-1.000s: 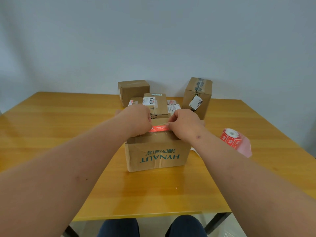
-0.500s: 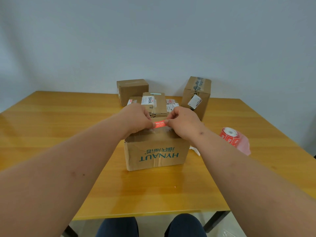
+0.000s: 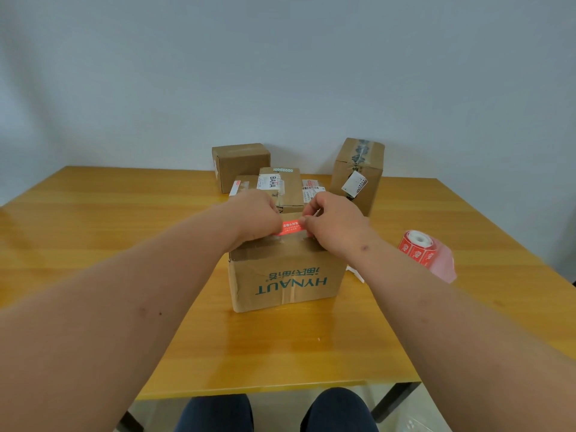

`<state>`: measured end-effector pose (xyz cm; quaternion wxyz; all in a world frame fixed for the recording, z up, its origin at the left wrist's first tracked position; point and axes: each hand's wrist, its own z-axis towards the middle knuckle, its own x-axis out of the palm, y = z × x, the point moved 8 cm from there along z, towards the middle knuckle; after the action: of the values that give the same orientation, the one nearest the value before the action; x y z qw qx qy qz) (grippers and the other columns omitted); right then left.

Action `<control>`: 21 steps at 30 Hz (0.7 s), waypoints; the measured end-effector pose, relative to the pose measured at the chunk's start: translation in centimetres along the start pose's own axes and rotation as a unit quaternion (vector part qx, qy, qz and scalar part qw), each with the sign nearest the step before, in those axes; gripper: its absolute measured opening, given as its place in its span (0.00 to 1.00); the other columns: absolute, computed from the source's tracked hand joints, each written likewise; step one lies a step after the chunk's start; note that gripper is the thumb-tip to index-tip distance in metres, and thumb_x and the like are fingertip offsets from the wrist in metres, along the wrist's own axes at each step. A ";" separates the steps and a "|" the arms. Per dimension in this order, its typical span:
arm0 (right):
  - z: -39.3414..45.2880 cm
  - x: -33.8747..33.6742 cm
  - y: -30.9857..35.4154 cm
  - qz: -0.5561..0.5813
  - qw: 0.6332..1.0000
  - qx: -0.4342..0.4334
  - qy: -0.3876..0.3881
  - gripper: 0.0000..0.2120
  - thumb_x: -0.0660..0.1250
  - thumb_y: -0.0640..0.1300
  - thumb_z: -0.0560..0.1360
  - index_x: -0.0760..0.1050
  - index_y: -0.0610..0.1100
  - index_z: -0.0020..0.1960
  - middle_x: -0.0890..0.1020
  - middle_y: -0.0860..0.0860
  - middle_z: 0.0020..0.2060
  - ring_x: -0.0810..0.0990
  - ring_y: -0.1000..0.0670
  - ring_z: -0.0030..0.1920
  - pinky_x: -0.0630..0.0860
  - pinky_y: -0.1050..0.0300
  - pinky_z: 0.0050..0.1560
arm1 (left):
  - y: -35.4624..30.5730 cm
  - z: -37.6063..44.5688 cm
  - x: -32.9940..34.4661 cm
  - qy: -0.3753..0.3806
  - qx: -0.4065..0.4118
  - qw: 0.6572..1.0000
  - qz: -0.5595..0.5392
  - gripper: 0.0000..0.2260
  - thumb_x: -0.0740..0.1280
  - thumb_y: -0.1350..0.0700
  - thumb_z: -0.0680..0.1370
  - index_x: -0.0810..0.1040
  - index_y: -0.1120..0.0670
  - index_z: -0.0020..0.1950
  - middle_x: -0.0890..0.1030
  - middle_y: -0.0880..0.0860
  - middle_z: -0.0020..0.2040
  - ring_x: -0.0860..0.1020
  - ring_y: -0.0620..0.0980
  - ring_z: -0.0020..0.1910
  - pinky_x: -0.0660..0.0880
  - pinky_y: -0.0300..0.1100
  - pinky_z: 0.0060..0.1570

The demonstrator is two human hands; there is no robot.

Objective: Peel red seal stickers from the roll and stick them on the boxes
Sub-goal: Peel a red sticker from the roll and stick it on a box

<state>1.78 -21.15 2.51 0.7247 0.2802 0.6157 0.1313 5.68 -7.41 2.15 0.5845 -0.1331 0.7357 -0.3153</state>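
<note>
Both hands unmoved since a second ago, left hand (image 3: 253,217) and right hand (image 3: 335,224) pinching opposite ends of the red seal sticker (image 3: 291,227) over the HYNAUT box (image 3: 286,275) top, sticker roll (image 3: 419,247) on the table (image 3: 124,232) well right, more boxes (image 3: 282,188) behind.

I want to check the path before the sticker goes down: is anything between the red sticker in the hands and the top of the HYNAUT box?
Nothing visible is. The left hand and right hand pinch the red sticker right over the HYNAUT box top.
</note>
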 end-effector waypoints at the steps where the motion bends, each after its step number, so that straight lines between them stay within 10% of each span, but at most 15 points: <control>1: 0.0 -0.2 0.0 -0.021 1.000 0.001 -0.005 0.07 0.64 0.50 0.77 0.70 0.53 0.40 0.80 0.56 0.44 0.77 0.50 0.50 0.68 0.48 0.57 | 0.0 0.1 0.0 -0.006 0.003 1.000 0.012 0.04 0.69 0.57 0.73 0.80 0.57 0.41 0.81 0.56 0.43 0.79 0.54 0.44 0.77 0.50 0.49; 6: 0.3 -0.4 0.1 -0.082 0.997 -0.001 -0.002 0.05 0.63 0.48 0.76 0.71 0.55 0.41 0.75 0.58 0.41 0.74 0.51 0.49 0.66 0.49 0.55 | 0.0 0.5 0.1 -0.023 0.001 0.995 0.096 0.12 0.70 0.46 0.73 0.76 0.52 0.34 0.77 0.52 0.36 0.76 0.53 0.41 0.75 0.55 0.57; 10: 0.5 -0.3 0.4 -0.118 0.993 -0.015 0.001 0.05 0.62 0.46 0.76 0.72 0.54 0.43 0.76 0.58 0.42 0.73 0.51 0.48 0.63 0.49 0.56 | -0.9 0.5 0.2 -0.022 0.016 0.986 0.163 0.11 0.68 0.47 0.76 0.78 0.54 0.42 0.81 0.53 0.45 0.77 0.51 0.45 0.69 0.42 0.40; 21: 0.6 0.0 1.2 -0.184 0.982 -0.053 -0.007 0.05 0.60 0.44 0.73 0.73 0.52 0.44 0.78 0.56 0.41 0.76 0.49 0.46 0.60 0.46 0.54 | -0.5 0.9 0.1 -0.045 0.002 0.972 0.233 0.12 0.66 0.42 0.76 0.78 0.51 0.48 0.81 0.49 0.45 0.77 0.50 0.50 0.64 0.52 0.58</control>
<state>2.58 -20.31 3.29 0.7547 0.1248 0.6435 0.0263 6.43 -8.14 2.30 0.6745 0.0289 0.7188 -0.1659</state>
